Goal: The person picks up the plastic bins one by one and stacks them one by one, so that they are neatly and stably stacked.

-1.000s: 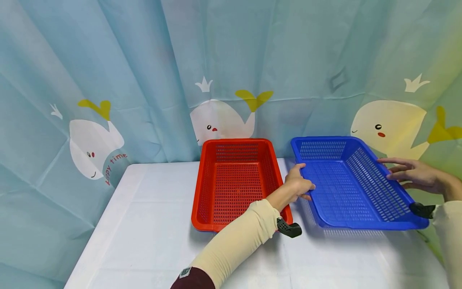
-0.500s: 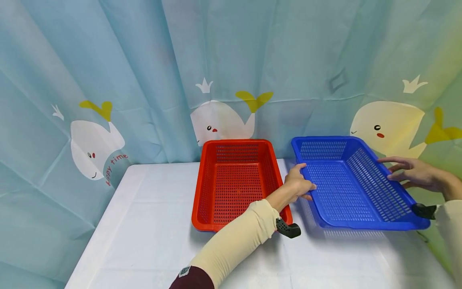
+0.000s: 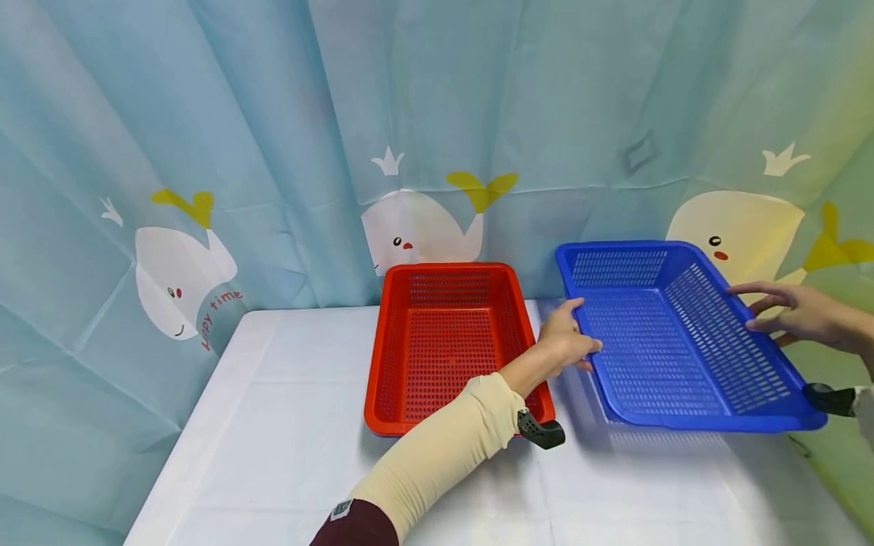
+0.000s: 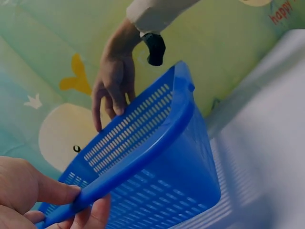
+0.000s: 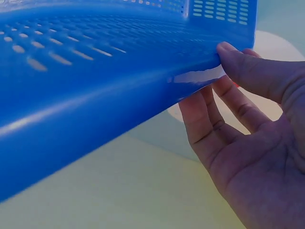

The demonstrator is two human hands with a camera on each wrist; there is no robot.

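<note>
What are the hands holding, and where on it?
The blue basket: left hand pinches its left long rim, right hand grips its right long rim.

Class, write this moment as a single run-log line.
left hand: grips blue basket left rim | right hand: pinches right rim | basket: lifted off white table | red basket: on table

— What stayed hidden?
— The red basket's (image 3: 447, 345) near right corner sat behind the left hand's (image 3: 563, 345) sleeve. The right hand's (image 3: 802, 317) wrist ran off the picture's right edge.
— And the blue basket (image 3: 676, 341)?
— The right wrist view cut off most of it.
</note>
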